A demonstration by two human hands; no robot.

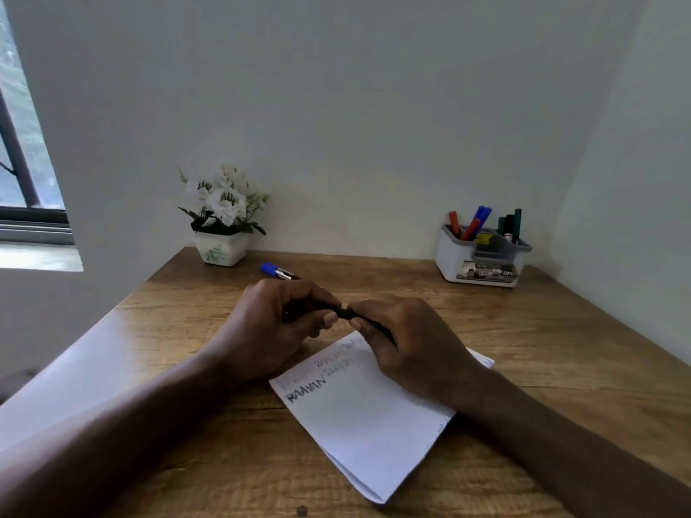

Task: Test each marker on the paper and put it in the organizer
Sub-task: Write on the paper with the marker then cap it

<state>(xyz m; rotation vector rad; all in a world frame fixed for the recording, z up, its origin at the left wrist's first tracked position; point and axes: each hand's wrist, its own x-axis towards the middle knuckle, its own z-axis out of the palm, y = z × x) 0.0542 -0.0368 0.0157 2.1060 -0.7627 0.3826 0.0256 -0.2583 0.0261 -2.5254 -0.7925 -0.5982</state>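
Both hands hold one dark marker [344, 313] just above the top edge of the white paper [364, 416]. My left hand [273, 323] grips its left end and my right hand [407, 342] grips its right end; most of the marker is hidden in the fingers. Whether its cap is on cannot be told. The paper carries several lines of coloured writing near its top. A marker with a blue cap [277, 271] lies on the desk behind my left hand. The white organizer [454, 261] stands at the back right with red, blue and green markers upright in it.
A white pot of white flowers [222, 218] stands at the back left against the wall. The wooden desk [561, 342] fills a corner, with walls behind and to the right. A window is at the far left.
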